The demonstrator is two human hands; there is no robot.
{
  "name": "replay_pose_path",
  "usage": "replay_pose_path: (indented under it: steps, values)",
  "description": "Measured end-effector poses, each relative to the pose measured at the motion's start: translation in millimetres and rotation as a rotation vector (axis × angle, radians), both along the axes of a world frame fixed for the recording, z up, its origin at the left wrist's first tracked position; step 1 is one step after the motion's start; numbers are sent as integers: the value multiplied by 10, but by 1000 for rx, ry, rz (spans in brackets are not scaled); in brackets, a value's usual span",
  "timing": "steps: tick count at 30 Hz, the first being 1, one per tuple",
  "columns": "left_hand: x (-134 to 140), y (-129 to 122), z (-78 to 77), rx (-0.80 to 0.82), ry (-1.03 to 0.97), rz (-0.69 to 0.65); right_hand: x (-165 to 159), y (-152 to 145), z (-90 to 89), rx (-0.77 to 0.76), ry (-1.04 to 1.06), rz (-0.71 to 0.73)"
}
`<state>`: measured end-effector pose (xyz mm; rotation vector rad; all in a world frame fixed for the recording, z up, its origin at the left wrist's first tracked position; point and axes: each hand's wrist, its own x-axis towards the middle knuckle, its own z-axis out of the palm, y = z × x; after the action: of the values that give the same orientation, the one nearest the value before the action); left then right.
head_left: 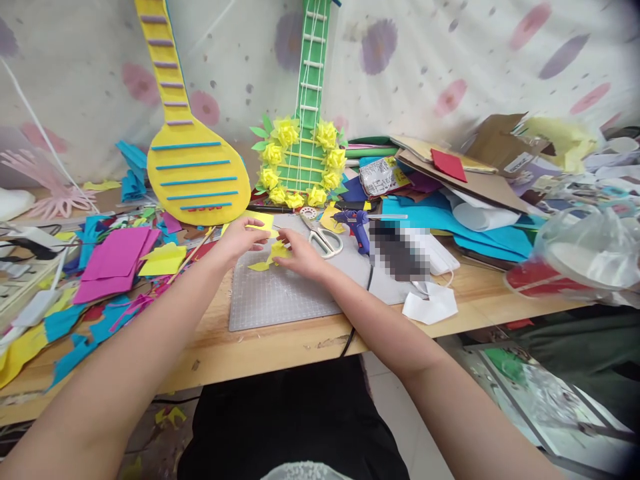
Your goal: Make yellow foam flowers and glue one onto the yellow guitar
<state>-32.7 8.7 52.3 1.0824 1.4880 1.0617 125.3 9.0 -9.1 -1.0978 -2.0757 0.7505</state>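
My left hand (246,236) is over the back left of the grey cutting mat (295,297), fingers apart and slightly bent. A yellow paper sheet (261,220) lies just behind its fingertips. Facing it, my right hand (299,256) curls its thumb and fingers around a crumpled yellow paper piece (279,251). A smaller yellow scrap (259,267) rests on the mat just left of that piece. Scissors with pale handles (327,244) lie behind my right hand, beside a blue glue gun (358,228).
Behind the mat stand a yellow paper lute shape (197,172) and a green one with yellow flowers (303,160). Magenta sheets (117,257) and coloured scraps crowd the left. Stacked cardboard (465,180), blue sheets (493,235) and a plastic-covered red tub (543,277) fill the right.
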Motion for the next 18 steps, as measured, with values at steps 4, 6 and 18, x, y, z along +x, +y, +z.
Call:
replay_pose_path:
  steps: [4, 6, 18]
  values:
    - [-23, -82, -79, 50, -25, -17, 1, -43, -7, -19, 10, 0]
    - [-39, -115, -130, 71, -16, -41, 7, -62, 2, -38, 13, -10]
    - [-36, -108, -309, 27, 104, -33, -17, -108, 29, 4, -41, -20]
